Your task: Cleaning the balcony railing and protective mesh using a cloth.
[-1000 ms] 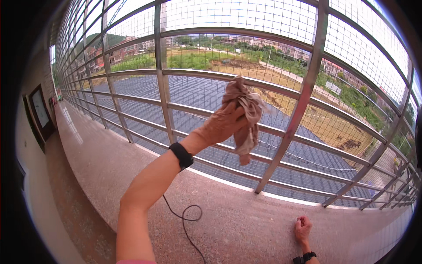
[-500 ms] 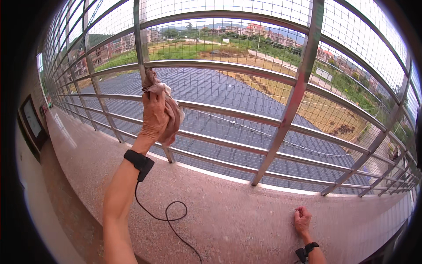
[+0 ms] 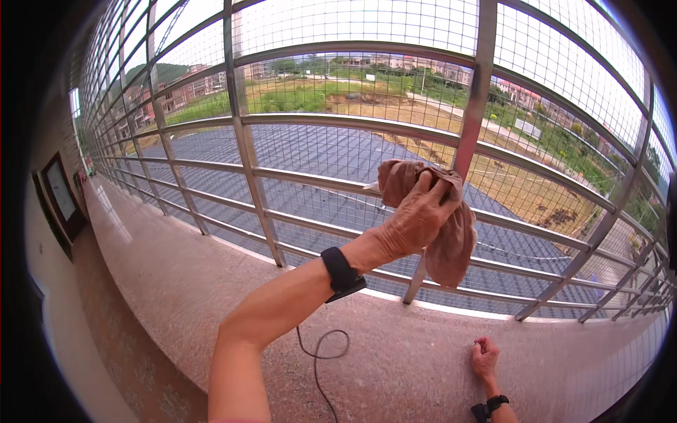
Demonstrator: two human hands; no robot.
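My left hand (image 3: 416, 215) grips a brownish-pink cloth (image 3: 451, 247), bunched at the fingers with a long fold hanging below. The cloth is against the metal railing (image 3: 470, 141), where a horizontal bar meets an upright post with a reddish patch. A small pale corner of the cloth sticks out to the left. Down on the speckled stone ledge (image 3: 409, 352), my right hand (image 3: 484, 357) rests as a loose fist, with nothing visible in it. Each wrist wears a black band.
Wire mesh (image 3: 352, 88) backs the bars, with a dark ribbed roof (image 3: 310, 155), grass and buildings beyond. A thin black cable (image 3: 317, 359) loops over the ledge beside my left forearm. A dark-framed door (image 3: 60, 194) stands at the far left, past the corridor floor.
My left hand has moved the cloth rightward and down, from the left upright post along the bar to the middle post. The right hand has stayed on the ledge.
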